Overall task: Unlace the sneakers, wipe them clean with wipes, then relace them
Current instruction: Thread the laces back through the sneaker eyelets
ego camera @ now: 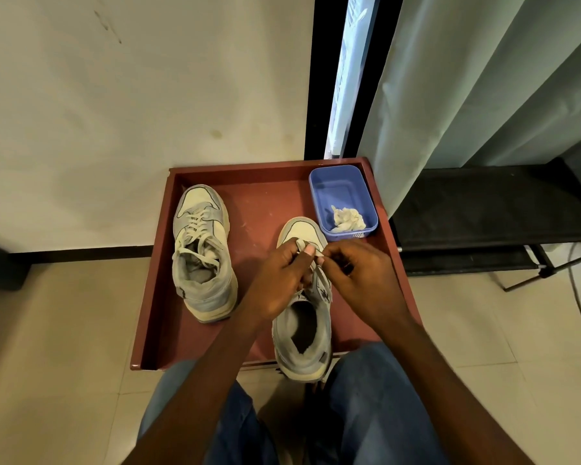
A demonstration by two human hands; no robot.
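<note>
Both hands are working the lace point(303, 247) over the near sneaker point(304, 317), which sits by the tray's point(155, 297) front edge: the left hand point(284, 280) and right hand point(359, 276) are each pinching it. Lacing or unlacing, I cannot tell; the far sneaker point(202, 253) near the left edge is sitting laced. Next, feeding the lace through an eyelet is calling for a fine pinch.

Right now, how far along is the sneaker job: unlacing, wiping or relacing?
Looks like relacing, though I cannot be sure. Done, apparently: the left sneaker stands fully laced, and crumpled wipes lie in the blue tub, suggesting wiping is over. In hand: the left hand and right hand pinch a lace over the right sneaker. Left: finishing that shoe's lacing.
</note>
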